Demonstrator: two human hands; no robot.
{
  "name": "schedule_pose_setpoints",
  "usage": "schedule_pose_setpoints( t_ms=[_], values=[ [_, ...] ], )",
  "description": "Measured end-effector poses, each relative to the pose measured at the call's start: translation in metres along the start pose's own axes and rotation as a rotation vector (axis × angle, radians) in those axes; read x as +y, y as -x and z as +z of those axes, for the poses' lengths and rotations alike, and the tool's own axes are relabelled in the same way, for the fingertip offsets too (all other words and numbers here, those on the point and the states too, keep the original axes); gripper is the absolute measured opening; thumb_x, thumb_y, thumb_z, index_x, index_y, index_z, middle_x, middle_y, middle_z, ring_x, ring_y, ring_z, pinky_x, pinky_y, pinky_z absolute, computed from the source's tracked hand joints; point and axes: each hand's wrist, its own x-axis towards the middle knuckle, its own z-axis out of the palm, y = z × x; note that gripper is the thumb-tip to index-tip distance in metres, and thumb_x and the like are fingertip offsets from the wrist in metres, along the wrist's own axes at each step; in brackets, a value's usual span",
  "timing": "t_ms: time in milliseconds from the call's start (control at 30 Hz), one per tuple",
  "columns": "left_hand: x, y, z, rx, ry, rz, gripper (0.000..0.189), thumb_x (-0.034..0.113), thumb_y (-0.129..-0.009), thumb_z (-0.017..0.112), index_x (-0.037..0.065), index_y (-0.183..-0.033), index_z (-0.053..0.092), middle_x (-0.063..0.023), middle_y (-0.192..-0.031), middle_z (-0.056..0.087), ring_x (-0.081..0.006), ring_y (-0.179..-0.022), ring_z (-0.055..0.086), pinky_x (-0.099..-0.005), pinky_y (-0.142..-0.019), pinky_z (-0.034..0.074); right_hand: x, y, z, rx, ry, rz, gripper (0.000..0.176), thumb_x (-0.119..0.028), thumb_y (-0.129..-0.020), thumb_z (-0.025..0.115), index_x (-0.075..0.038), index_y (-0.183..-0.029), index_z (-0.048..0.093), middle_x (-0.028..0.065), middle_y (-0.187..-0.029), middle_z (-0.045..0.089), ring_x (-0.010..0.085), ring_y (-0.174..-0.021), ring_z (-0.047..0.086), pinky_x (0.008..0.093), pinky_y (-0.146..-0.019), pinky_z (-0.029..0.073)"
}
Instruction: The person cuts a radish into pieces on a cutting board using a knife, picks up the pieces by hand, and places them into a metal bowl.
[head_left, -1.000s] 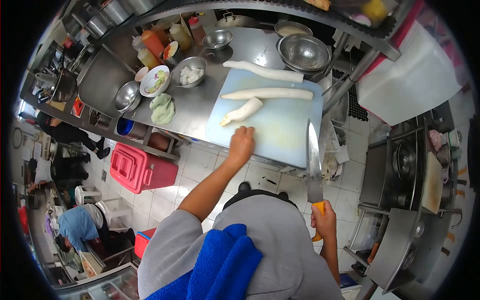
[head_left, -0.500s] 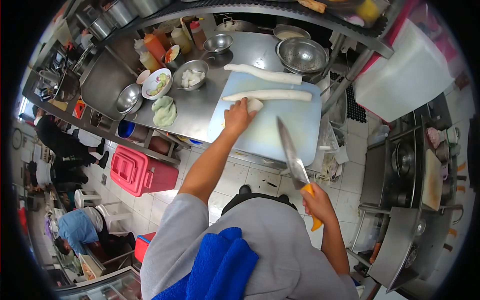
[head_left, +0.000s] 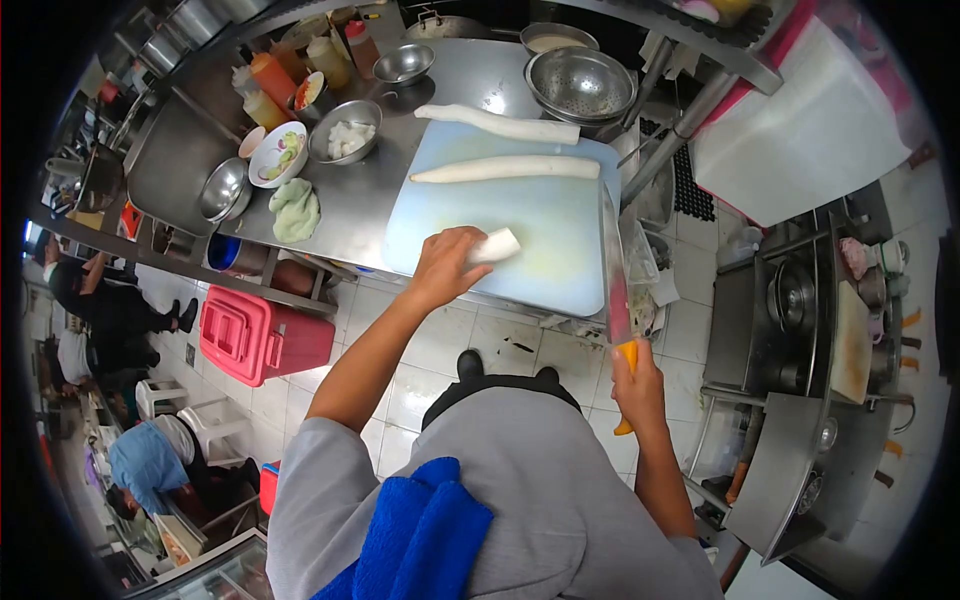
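Observation:
My left hand [head_left: 447, 268] is closed around a short piece of white root vegetable [head_left: 497, 246], near the front edge of the pale blue cutting board [head_left: 550, 225]. In my right hand [head_left: 638, 387] is a large kitchen knife [head_left: 616, 285], gripped by its yellow handle. Its blade points away from me along the board's right edge. One long peeled white root [head_left: 505, 168] lies across the board beyond my left hand. A second long white root [head_left: 500, 124] lies farther back, along the board's far edge.
Left of the board are a steel bowl of white chunks [head_left: 347, 132], a white bowl [head_left: 278, 155] and a green cloth [head_left: 295, 210]. A colander [head_left: 581, 83] sits behind. A red lidded bin [head_left: 262, 335] stands on the floor. Several people are at far left.
My left hand has drawn the short root piece nearer, away from the long root. The knife has swung to the right, off the board's middle. The view has shifted slightly.

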Motion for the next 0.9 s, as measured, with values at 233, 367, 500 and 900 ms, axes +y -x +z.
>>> schedule_pose_setpoints(
  t_ms=[233, 367, 500, 900],
  values=[
    [0.001, -0.007, 0.006, -0.056, -0.052, -0.018, 0.041, 0.024, -0.085, 0.073, 0.01, -0.12, 0.057, -0.0066, -0.122, 0.061, -0.0285, -0.112, 0.057, -0.0489, -0.101, 0.037, 0.007, 0.014, 0.001, -0.095, 0.299, -0.08, 0.031, -0.028, -0.096, 0.06, -0.005, -0.113, 0.049, 0.024, -0.082, 0.068, 0.0472, -0.078, 0.065, 0.0521, -0.067, 0.051],
    [0.008, -0.012, 0.009, -0.064, -0.07, 0.0, 0.042, 0.017, -0.082, 0.075, 0.009, -0.119, 0.057, -0.0067, -0.12, 0.062, -0.0282, -0.112, 0.057, -0.045, -0.094, 0.041, -0.015, 0.021, 0.002, -0.088, 0.279, -0.119, 0.03, -0.027, -0.095, 0.061, -0.005, -0.113, 0.05, 0.0221, -0.081, 0.068, 0.045, -0.076, 0.066, 0.0508, -0.066, 0.051],
    [0.019, -0.009, 0.009, -0.018, -0.159, 0.111, 0.043, 0.015, -0.079, 0.077, 0.008, -0.117, 0.057, -0.0061, -0.123, 0.061, -0.0252, -0.109, 0.059, -0.0433, -0.092, 0.042, -0.027, 0.023, 0.004, -0.088, 0.341, -0.165, 0.03, -0.026, -0.095, 0.062, -0.006, -0.113, 0.05, 0.0192, -0.08, 0.068, 0.0413, -0.074, 0.067, 0.049, -0.065, 0.053],
    [0.013, 0.007, -0.007, -0.073, -0.064, 0.033, 0.048, 0.015, -0.074, 0.082, 0.009, -0.117, 0.061, -0.0073, -0.12, 0.061, -0.028, -0.11, 0.056, -0.0427, -0.092, 0.04, -0.016, 0.017, 0.011, -0.196, 0.39, -0.061, 0.031, -0.027, -0.095, 0.061, -0.004, -0.113, 0.049, 0.02, -0.081, 0.068, 0.042, -0.075, 0.067, 0.0497, -0.066, 0.052]
  ],
)
